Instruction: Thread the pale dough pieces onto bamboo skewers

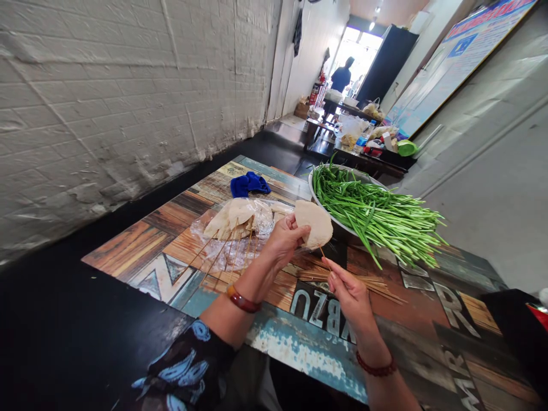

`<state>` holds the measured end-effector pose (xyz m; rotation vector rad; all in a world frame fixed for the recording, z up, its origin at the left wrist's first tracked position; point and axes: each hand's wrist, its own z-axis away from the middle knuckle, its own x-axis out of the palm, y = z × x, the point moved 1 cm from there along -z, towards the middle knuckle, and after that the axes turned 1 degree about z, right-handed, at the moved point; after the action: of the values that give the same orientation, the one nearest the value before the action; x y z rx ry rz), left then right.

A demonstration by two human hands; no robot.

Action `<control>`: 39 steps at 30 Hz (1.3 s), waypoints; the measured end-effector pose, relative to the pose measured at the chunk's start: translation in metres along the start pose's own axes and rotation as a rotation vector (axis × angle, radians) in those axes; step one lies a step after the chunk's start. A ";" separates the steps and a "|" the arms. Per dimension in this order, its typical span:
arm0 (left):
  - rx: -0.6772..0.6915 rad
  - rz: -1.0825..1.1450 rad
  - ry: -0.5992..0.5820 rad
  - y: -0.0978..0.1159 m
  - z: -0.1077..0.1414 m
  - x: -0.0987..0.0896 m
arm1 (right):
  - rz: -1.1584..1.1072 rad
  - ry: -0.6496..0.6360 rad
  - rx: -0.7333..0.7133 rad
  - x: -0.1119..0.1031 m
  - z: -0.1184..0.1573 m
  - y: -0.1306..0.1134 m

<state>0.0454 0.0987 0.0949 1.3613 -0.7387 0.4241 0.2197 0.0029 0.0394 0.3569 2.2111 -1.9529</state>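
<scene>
Pale, flat, rounded slice (314, 224) on thin stick (324, 254); left hand (290, 238) pinching slice, right hand (346, 287) gripping stick.

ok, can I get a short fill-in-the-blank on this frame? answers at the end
1. The right hand grips a thin stick; the flat pale piece is in the ____ one.
2. The crumpled cloth is ____.
3. The long stalks heaped in the bowl are ____.
4. In the picture, the bowl is to the ____ of the cloth.

left; blue; green; right
</scene>
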 end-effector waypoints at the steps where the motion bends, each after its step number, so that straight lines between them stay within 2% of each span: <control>1: -0.006 0.001 0.000 0.000 0.000 0.000 | -0.002 -0.001 -0.011 0.000 0.000 0.001; 10: -0.034 0.025 -0.006 -0.002 -0.001 -0.002 | -0.019 0.000 -0.076 -0.001 -0.002 0.007; 21: -0.050 0.047 -0.025 -0.003 -0.001 -0.002 | 0.021 0.011 -0.117 0.000 -0.002 0.001; 29: -0.057 0.044 0.004 -0.001 0.000 -0.001 | 0.037 -0.004 -0.090 -0.001 -0.003 0.004; 34: -0.027 0.053 -0.023 -0.002 0.000 0.000 | 0.046 0.000 -0.085 0.000 -0.002 0.003; 39: -0.006 0.068 0.029 -0.004 -0.002 -0.001 | 0.033 -0.002 -0.065 0.001 -0.001 0.007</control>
<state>0.0473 0.1000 0.0914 1.3249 -0.7635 0.4936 0.2209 0.0051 0.0332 0.3788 2.2465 -1.8592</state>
